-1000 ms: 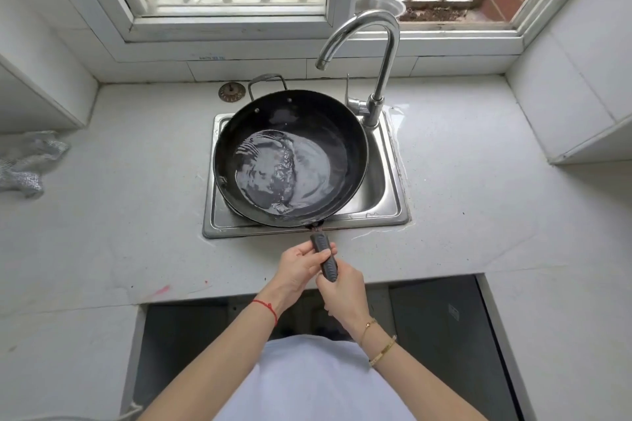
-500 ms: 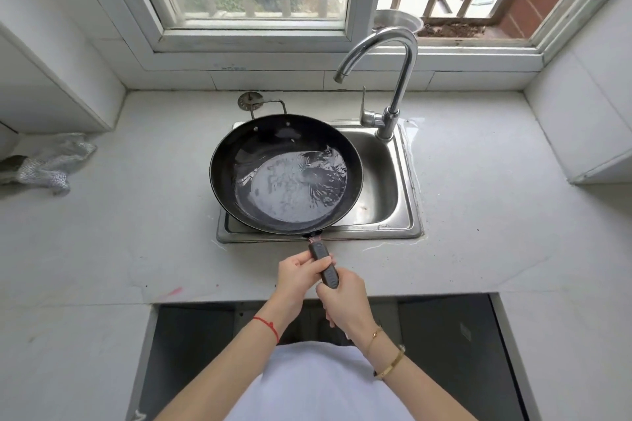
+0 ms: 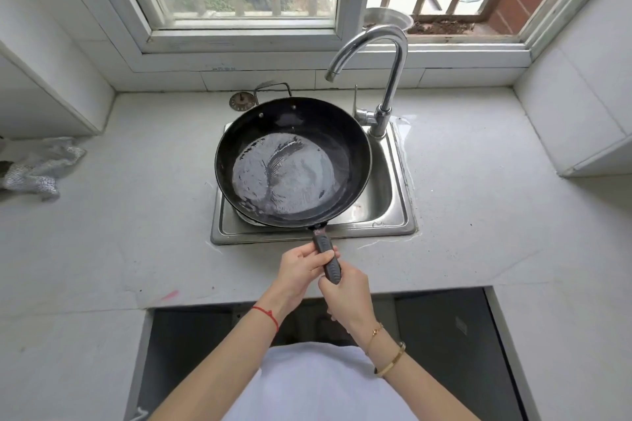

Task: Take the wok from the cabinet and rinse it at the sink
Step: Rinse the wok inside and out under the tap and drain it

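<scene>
A black wok point(image 3: 352, 154) with a pool of water in its bottom hangs over the left part of the steel sink point(image 3: 400, 229). Its dark handle point(image 3: 326, 255) points toward me over the sink's front rim. My left hand point(image 3: 301, 270) grips the handle from the left. Just behind it, my right hand point(image 3: 345, 294) grips the handle's near end. The chrome tap point(image 3: 386, 79) arches at the sink's back right; no water runs from its spout, which ends beyond the wok's far right rim.
A pale stone counter point(image 3: 478, 198) surrounds the sink. A crumpled silver cloth point(image 3: 37, 167) lies at the far left. A round drain strainer point(image 3: 241, 101) sits behind the wok. A metal bowl point(image 3: 386, 17) stands on the window sill. White wall cabinets flank both sides.
The wok has been swung left and back toward centre over the sink, and the water in it has swirled. Both hands keep their grip on the handle.
</scene>
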The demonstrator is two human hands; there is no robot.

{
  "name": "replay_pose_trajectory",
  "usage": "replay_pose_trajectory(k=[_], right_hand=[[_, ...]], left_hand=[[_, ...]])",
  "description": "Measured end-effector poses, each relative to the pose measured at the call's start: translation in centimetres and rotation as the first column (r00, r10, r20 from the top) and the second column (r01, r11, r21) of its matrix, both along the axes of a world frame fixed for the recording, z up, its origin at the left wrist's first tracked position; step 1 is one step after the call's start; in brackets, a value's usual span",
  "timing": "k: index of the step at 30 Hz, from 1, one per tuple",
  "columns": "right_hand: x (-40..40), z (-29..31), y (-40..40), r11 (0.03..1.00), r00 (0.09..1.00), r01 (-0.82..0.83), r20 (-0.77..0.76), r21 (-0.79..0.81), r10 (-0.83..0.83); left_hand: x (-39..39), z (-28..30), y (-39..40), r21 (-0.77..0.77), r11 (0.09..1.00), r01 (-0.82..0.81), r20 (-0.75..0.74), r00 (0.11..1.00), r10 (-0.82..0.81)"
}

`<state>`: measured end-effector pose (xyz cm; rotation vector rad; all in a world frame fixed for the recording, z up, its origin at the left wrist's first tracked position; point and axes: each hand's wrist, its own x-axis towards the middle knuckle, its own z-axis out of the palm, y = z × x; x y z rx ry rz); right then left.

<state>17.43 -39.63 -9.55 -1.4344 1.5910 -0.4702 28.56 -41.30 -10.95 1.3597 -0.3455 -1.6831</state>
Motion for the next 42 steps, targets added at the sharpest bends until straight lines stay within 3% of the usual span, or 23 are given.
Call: replay_pose_trajectory(k=[11, 20, 33, 35, 38, 40, 42], right_hand=[[0.4, 0.2, 0.2, 0.966, 0.980, -0.054, 0.197, 0.253, 0.004], [1.2, 0.5, -0.2, 0.910, 0.909, -0.052, 0.398, 0.411, -0.127], [2.1, 1.2, -0.5, 0.821, 0.816, -0.092, 0.515, 0.563, -0.261], [1.9, 1.3, -0.6, 0.821, 0.809, -0.097, 0.525, 0.563, -0.264], [1.9, 1.3, -0.7, 0.824, 0.805, -0.101, 0.532, 0.557, -0.261], [2.0, 1.3, -0.7, 0.824, 0.802, -0.106, 0.538, 0.557, -0.260], [1.9, 1.2, -0.9, 0.818, 0.797, -0.112, 0.543, 0.564, -0.265]], left_hand=[[0.7, 0.6, 1.6, 0.019, 0.995, -0.098, 0.229, 0.969, 0.091], [0.9, 1.3, 1.4, -0.018, 0.995, -0.099, 0.371, 0.923, 0.099], [1.8, 0.9, 1.6, -0.014, 0.993, -0.119, 0.440, 0.891, 0.113], [2.0, 0.9, 1.6, -0.006, 0.990, -0.139, 0.377, 0.917, 0.131], [2.6, 0.9, 1.7, 0.023, 0.990, -0.136, 0.072, 0.988, 0.134], [2.9, 1.0, 1.6, 0.027, 0.994, -0.106, -0.167, 0.980, 0.109], [2.7, 1.1, 1.4, 0.034, 0.994, -0.104, -0.295, 0.949, 0.110]])
